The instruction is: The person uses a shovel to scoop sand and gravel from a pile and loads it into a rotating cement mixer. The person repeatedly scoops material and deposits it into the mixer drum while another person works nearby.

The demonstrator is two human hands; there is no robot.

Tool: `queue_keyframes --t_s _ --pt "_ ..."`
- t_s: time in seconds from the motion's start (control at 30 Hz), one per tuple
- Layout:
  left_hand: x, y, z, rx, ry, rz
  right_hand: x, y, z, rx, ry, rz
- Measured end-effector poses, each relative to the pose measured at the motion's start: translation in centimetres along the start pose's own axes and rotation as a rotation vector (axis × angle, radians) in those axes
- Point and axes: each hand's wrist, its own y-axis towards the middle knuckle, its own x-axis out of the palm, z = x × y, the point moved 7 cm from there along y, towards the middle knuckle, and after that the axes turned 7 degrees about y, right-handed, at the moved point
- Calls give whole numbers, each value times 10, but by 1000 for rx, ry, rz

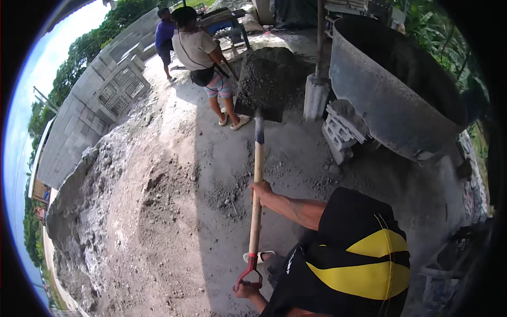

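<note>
A shovel with a wooden shaft (257, 169) reaches forward from my body, its dark metal blade (272, 114) at the far end. Dark grey gravelly material (264, 79) is heaped on the blade. My right hand (260, 190) wraps around the middle of the shaft, the forearm coming in from the right. Lower down, my left hand (246, 289) is closed on the red D-shaped handle (252, 270). One of my feet shows beside the handle, partly hidden by my clothing.
A large round metal tub (391, 100) stands at the right, near a post in a concrete footing (316, 98) and hollow blocks (340, 132). A co-worker in a light shirt (195, 50) stands left of the blade; another person (165, 37) is farther back. Rubble (79, 216) lies left.
</note>
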Motion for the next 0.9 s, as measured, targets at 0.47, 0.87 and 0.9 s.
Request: queue_keyframes --t_s 0.47,0.87,0.9 --pt "400 -223 271 1273 -90 -963 -265 -58 -428 -861 953 -139" --pt "113 44 50 -251 -196 -676 12 17 -77 1 153 -123" --pt "88 36 65 -381 -139 -529 32 23 -40 91 37 -148"
